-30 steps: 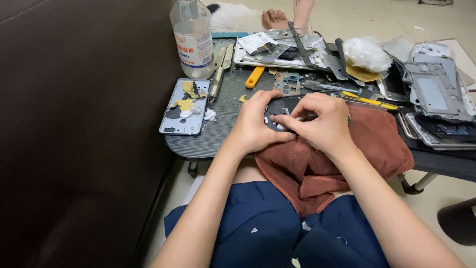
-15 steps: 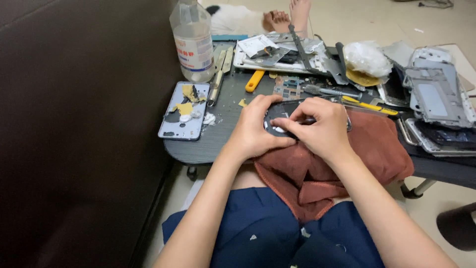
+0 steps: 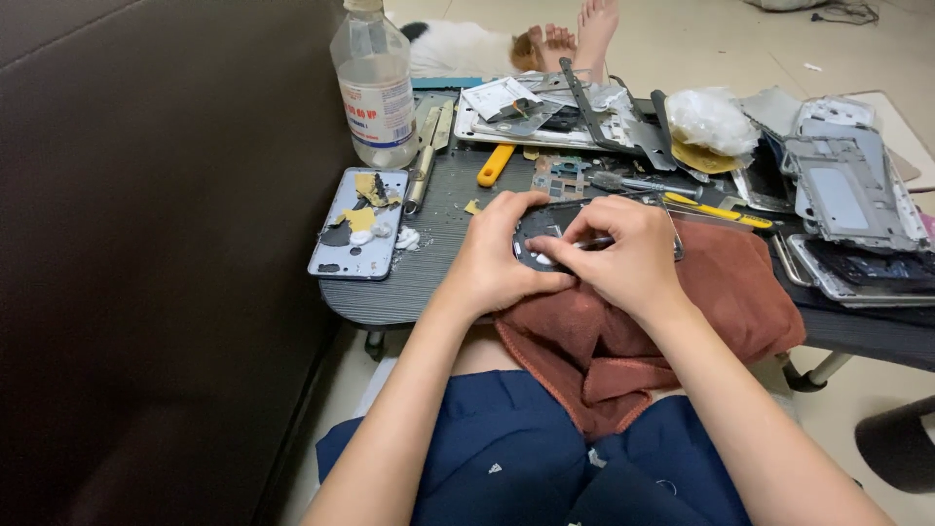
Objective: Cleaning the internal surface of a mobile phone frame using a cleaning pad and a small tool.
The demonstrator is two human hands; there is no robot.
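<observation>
The counter (image 3: 429,282) is pretty packed: a clear plastic bottle (image 3: 374,83) at the back left, a pale phone back cover (image 3: 358,226) with yellow scraps on it, an orange-handled tool (image 3: 495,165) and stripped phone frames (image 3: 845,200) off to the right. The dark phone body (image 3: 545,226) lies on a rust-brown cloth (image 3: 721,292) (which hangs over the near edge), pinched by the left hand (image 3: 497,261) and right hand (image 3: 628,255), fingers curled closed on it. Open room is mostly front left.
</observation>
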